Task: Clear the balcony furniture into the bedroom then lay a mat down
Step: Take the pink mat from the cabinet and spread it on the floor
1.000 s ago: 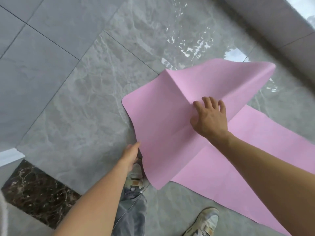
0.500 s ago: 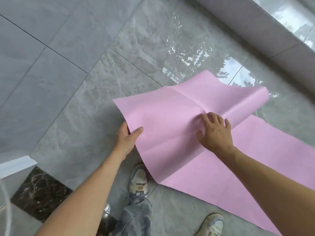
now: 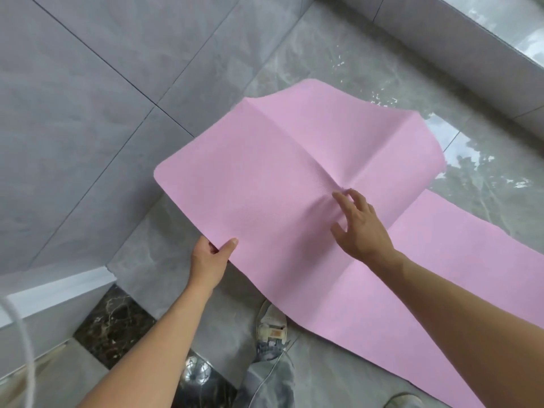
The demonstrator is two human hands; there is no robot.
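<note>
Held up between both hands is a pink mat [image 3: 273,184]. Its near edge is pinched by the left hand [image 3: 210,260]. Its top is touched by the right hand [image 3: 360,228], fingers spread open.

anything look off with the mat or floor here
The pink mat isn't flat: its end is lifted, pinched by the left hand, with creases crossing near the right hand. The floor beyond looks wet.

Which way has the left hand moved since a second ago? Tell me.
Yes: the left hand, pinching the mat, has moved forward, away from the shoe it was beside.
</note>
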